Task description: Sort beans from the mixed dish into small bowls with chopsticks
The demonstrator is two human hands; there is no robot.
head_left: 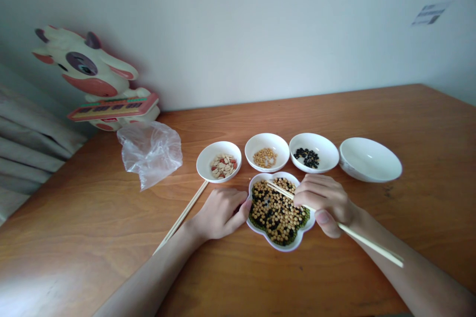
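Over a petal-shaped dish (284,248) of beans (275,215), the right hand (323,203) clamps chopsticks (366,241) in its fingers; the left hand (219,214) curls, fingers together, at the rim.

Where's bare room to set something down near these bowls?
Bare wood lies right of the white bowl, up to the table's back edge, and front-left, below the plastic bag and left of the loose chopstick. Crowded: the small bowls and flower-shaped dish, where the left hand and right hand, holding chopsticks, work.
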